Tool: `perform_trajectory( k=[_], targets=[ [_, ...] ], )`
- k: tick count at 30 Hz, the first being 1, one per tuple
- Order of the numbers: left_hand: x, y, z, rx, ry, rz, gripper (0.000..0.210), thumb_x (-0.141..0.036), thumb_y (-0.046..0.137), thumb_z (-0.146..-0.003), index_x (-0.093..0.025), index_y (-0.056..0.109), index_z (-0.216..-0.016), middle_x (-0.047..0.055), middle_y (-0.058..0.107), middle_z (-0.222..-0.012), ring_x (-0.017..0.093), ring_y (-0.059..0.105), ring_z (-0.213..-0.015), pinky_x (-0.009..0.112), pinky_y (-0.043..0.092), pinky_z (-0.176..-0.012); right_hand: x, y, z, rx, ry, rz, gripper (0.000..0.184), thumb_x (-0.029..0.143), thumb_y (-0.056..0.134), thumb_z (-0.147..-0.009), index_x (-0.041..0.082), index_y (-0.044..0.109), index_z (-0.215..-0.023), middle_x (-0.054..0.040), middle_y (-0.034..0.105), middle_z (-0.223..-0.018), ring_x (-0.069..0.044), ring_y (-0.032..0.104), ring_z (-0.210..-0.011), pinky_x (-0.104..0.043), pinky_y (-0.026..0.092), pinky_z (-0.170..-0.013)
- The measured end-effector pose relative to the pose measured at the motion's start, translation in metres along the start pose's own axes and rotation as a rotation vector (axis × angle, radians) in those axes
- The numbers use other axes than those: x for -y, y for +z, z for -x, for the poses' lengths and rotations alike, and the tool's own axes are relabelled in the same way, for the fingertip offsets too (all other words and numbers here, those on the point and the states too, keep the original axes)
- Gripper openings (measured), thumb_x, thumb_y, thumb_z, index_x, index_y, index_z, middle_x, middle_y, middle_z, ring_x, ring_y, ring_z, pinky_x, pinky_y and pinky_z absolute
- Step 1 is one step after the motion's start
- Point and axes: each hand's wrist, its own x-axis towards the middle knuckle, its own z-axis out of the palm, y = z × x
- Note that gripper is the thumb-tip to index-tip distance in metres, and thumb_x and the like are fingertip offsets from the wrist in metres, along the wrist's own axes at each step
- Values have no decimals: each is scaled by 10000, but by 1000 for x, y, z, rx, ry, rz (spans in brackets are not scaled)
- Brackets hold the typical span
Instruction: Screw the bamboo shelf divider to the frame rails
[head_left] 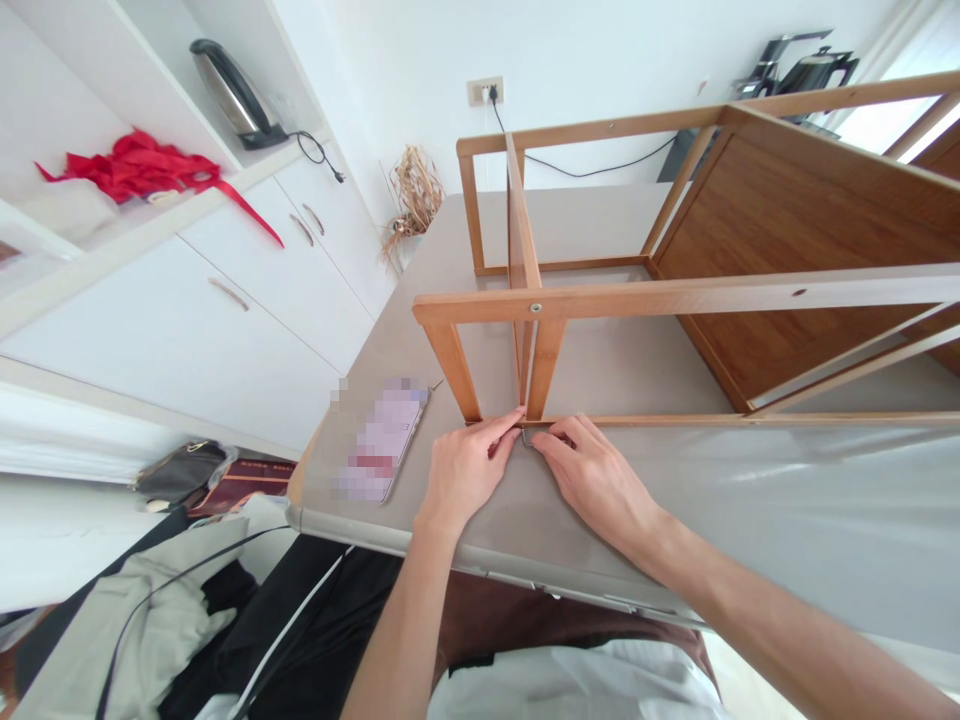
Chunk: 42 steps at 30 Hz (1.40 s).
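Roughly, hex key (528, 441): lay 10 o'clock from right hand (596, 478), 2 from left hand (466, 470).
Right hand: narrow, pinched hex key.
Left hand: touched rack (645, 297), grip couldn't be told.
Rack: 12 o'clock of both, ran 3-to-9.

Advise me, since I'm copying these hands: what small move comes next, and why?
Probably turn the bent metal tool slightly with the right hand: its grip is at the tool's end, beside the wooden frame, with the left hand right there too.
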Motion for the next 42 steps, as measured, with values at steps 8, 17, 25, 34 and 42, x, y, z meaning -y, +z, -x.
perform_trajectory(
  k=[8, 17, 25, 34, 42],
  targets=[
    [-1, -1, -1, 7, -15, 5, 310, -299, 585, -967, -355, 684, -1256, -31, 753, -814, 102, 625, -643, 221, 373, -615, 1, 0, 1, -29, -14, -4, 255, 92, 432, -967, 193, 664, -998, -70, 573, -931, -181, 516, -859, -297, 482, -752],
    [-1, -1, 0, -1, -1, -10, 306, -294, 600, -959, -352, 693, -1244, -34, 750, -803, 102, 621, -631, 229, 363, -603, 6, 0, 0, -35, -30, 10, 251, 81, 417, -971, 164, 649, -1016, -84, 561, -963, -187, 493, -867, -313, 478, -777],
    [-1, -1, -1, 0, -1, -12, 307, -299, 600, -959, -352, 692, -1247, -31, 744, -787, 109, 619, -635, 227, 364, -608, 7, 2, 3, -22, -68, 113, 245, 69, 397, -971, 173, 616, -1002, -87, 553, -982, -200, 472, -889, -325, 465, -780],
    [0, 0, -1, -7, 3, -30, 317, -317, 592, -964, -380, 677, -1262, -31, 757, -832, 112, 635, -647, 227, 379, -605, 12, 3, 1, -30, -65, 104, 238, 98, 398, -981, 191, 616, -994, -82, 543, -966, -202, 475, -879, -325, 457, -752],
    [0, -1, -1, -12, 18, -25, 319, -302, 591, -964, -374, 678, -1261, -33, 761, -830, 114, 638, -648, 231, 369, -596, 10, 4, 0, -72, -44, 141, 214, 104, 433, -976, 171, 632, -937, -85, 573, -935, -199, 505, -867, -320, 441, -774]
  ],
)
